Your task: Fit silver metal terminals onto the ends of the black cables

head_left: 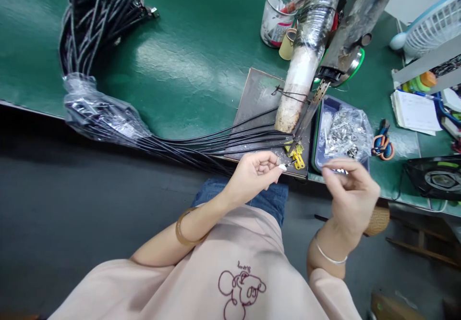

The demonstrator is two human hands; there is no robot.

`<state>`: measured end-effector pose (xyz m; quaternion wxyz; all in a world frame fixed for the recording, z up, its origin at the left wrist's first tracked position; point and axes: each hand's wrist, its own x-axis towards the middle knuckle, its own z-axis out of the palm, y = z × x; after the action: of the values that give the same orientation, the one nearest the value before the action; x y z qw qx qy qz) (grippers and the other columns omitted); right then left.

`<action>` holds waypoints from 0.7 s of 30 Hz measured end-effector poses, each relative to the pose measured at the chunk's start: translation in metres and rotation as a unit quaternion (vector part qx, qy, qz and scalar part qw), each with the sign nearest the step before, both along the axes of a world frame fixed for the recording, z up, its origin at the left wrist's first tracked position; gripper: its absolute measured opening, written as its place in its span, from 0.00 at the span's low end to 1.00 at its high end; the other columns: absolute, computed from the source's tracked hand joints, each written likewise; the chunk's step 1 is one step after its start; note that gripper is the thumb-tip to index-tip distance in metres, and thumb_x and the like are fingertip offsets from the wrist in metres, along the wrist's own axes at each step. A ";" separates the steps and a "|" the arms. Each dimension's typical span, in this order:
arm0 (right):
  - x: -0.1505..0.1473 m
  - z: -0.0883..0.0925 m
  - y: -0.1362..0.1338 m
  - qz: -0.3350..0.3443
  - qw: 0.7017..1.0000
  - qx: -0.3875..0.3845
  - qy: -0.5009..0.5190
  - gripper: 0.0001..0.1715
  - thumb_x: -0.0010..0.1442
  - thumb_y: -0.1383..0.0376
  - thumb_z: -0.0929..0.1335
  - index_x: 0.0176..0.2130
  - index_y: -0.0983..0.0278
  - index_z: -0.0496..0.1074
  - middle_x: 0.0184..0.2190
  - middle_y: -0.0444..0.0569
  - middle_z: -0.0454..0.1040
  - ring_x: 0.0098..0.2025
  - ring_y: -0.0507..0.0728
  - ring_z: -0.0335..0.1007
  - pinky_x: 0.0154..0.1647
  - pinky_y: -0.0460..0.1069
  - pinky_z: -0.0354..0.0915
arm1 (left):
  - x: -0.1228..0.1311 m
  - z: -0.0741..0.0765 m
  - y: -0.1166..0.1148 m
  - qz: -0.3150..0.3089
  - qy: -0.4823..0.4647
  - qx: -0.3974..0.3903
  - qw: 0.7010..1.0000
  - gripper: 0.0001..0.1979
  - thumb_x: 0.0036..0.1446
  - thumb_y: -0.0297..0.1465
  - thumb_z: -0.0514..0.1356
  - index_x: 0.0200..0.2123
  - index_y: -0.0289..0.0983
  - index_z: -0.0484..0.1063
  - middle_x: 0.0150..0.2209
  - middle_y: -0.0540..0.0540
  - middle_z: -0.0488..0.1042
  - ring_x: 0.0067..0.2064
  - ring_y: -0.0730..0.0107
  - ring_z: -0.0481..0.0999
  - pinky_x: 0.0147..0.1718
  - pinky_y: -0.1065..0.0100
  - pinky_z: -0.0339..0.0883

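My left hand [257, 173] is closed in a pinch at the front edge of the dark work board. A thin cable end pokes out from its fingertips toward a small yellow fixture [297, 159]. My right hand [351, 190] hovers at the front of a blue bin [317, 154], thumb and forefinger together; what they hold, if anything, is too small to make out. Inside the bin is a clear bag of small metal parts [347, 130]. Several black cables [201, 144] run in from the left onto the board [252, 94]. A soldering-iron-like tool [311, 111] points down at the fixture.
Plastic wrap [104, 113] binds the cable bundle, whose far ends [104, 27] carry metal connectors. A foil-wrapped duct [300, 80] hangs low over the board. On the green table [187, 60] are a clear tub [275, 19], pliers [383, 142], a notepad [414, 111] and a fan [435, 27].
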<state>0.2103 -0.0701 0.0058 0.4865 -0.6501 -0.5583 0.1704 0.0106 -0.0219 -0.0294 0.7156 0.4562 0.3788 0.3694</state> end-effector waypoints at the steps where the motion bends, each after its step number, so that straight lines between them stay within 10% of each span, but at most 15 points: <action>1: -0.007 -0.003 -0.001 0.030 0.999 -0.016 0.011 0.04 0.60 0.63 0.74 0.34 0.61 0.78 0.35 0.46 0.77 0.23 0.48 0.60 0.21 0.46 0.53 | 0.001 0.001 -0.001 0.014 0.004 0.013 1.000 0.08 0.55 0.31 0.63 0.28 0.35 0.68 0.21 0.53 0.69 0.19 0.81 0.63 0.18 0.77 0.57; 21: -0.039 -0.023 0.003 0.097 0.993 -0.026 -0.065 0.12 0.69 0.63 0.67 0.32 0.62 0.72 0.28 0.43 0.70 0.27 0.50 0.62 0.28 0.48 0.58 | 0.003 0.001 -0.010 0.056 0.113 0.158 0.979 0.08 0.57 0.26 0.60 0.26 0.36 0.65 0.22 0.55 0.61 0.24 0.79 0.59 0.24 0.74 0.56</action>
<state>0.1715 -0.0667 -0.0170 0.4129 -0.6152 -0.6446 0.1885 0.0136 -0.0314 -0.0286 0.5650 0.5801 0.4195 0.4102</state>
